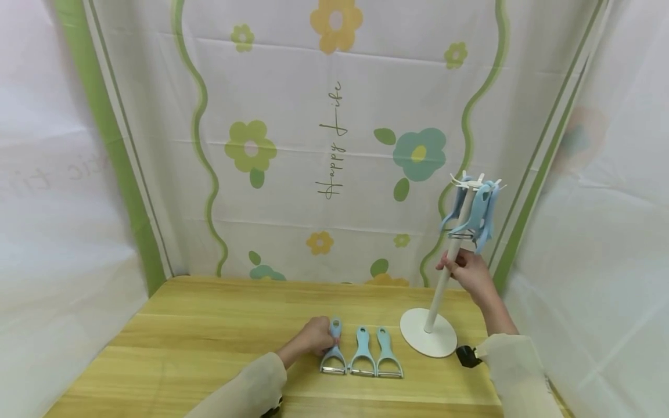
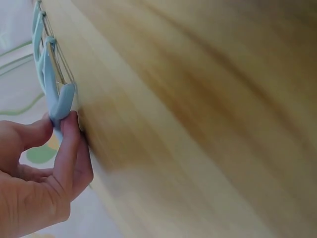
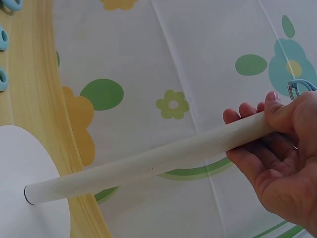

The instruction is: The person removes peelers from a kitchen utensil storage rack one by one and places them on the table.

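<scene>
My left hand [image 1: 316, 335] pinches the handle of a light blue Y-shaped peeler [image 1: 334, 348] at the left end of a row on the table. In the left wrist view, thumb and fingers meet on that peeler [image 2: 62, 103]. Beside it lie two more such peelers, the middle one [image 1: 363, 351] and the right one [image 1: 385, 351], blades toward me. My right hand [image 1: 470, 271] grips the white pole [image 3: 148, 166] of a stand with a round base [image 1: 418, 334]. Several blue peelers [image 1: 478, 212] hang from the hooks at its top.
The wooden table [image 1: 219, 325] carries the stand at its right side. A flowered curtain [image 1: 292, 191] hangs behind the table, with white cloth at both sides. A black object [image 1: 467, 356] sits at my right sleeve's cuff.
</scene>
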`<state>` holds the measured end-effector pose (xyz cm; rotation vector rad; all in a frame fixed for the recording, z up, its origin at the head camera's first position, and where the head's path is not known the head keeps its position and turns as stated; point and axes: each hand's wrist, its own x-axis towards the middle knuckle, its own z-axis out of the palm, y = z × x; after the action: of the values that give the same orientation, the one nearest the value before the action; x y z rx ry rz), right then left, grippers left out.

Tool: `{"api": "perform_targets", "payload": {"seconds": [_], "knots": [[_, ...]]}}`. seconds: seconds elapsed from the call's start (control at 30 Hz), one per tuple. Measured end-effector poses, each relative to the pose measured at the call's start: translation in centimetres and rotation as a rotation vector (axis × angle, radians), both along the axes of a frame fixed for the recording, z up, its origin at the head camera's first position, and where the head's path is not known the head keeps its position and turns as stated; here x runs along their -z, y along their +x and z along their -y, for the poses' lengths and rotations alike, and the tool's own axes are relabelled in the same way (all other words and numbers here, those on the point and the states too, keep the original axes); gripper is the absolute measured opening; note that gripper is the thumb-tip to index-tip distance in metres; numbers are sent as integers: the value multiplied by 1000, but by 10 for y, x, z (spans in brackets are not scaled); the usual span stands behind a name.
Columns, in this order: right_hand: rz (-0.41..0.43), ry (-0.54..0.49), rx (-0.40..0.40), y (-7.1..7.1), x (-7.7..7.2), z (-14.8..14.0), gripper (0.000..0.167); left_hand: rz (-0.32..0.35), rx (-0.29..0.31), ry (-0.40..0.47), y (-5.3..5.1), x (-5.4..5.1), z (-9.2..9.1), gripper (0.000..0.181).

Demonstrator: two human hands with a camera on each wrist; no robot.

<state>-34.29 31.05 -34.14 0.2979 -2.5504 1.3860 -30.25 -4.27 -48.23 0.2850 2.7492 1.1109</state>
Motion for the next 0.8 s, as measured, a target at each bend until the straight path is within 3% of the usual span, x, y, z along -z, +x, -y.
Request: {"api": "perform_targets", "payload": {"seconds": [0.33, 0.7, 0.8], "knots": [[-8, -12, 4, 2, 0, -2, 32, -7, 16, -133, -1, -4, -5, 33], [-65, -61, 48, -1, 5, -1, 36, 62, 22, -74, 1, -8, 5, 26], [-82, -73, 67, -1, 4, 0, 33, 46, 31, -67, -1, -11, 8, 33]]}}
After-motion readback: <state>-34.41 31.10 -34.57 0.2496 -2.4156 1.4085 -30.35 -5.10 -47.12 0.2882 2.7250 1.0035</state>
